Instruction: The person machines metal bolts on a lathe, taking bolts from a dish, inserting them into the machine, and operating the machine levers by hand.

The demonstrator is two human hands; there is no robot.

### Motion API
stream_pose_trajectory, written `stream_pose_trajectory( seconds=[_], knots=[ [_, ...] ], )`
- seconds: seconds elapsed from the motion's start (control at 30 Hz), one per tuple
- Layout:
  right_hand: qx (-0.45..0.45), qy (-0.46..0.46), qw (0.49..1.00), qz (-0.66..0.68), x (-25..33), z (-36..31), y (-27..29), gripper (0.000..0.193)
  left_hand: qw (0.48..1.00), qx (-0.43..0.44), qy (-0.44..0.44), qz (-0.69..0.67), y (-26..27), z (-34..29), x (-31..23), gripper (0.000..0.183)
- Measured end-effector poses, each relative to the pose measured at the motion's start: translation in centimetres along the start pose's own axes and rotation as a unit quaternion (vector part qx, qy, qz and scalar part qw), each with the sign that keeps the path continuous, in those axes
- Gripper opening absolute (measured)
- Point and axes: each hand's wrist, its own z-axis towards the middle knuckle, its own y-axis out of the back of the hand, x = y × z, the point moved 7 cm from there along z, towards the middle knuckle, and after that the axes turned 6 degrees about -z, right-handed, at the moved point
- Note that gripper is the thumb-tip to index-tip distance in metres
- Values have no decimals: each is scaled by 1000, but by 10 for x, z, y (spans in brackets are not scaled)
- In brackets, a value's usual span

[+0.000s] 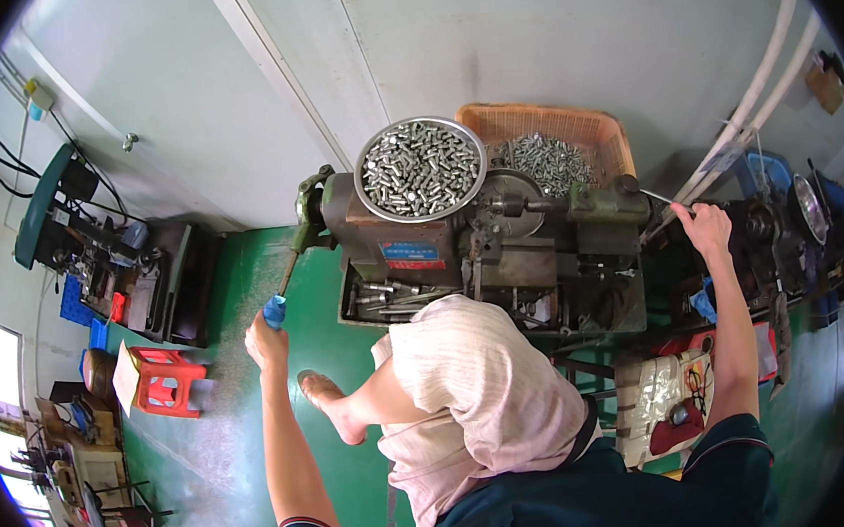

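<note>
Gripping lever (288,273) with left hand (266,341) and handle (656,196) with right hand (708,228), avoid jerks likely to spill pins (419,168) from bowl (425,219).

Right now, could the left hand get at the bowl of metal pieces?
Probably yes, if the left hand lets go of the handle it grips; nothing covers the open bowl.

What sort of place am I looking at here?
Probably a small metalworking workshop: there is a lathe-like machine, a round bowl of small metal parts on top of it, and an orange basket holding more behind.
</note>
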Motion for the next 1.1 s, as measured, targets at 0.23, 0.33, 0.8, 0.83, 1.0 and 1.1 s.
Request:
stream_pose_trajectory(
  seconds=[0.23,0.33,0.8,0.83,1.0,1.1],
  knots=[
    [7,2,1000,25,-3,7,-9,50,1000,-13,-6,6,-1,-1,6,24],
    [-219,43,975,9,13,21,3,37,1000,-10,-6,4,1,-1,0,21],
    [261,258,807,462,327,27,-33,19,999,-23,23,11,1,-4,6,15],
    [258,255,800,478,328,27,-40,19,999,-24,25,6,1,-6,3,14],
    [266,261,789,489,330,25,-40,21,998,-34,55,12,0,-23,-13,14],
    [270,288,785,477,336,21,-30,21,998,-25,64,12,6,-37,-24,16]
  ],
)
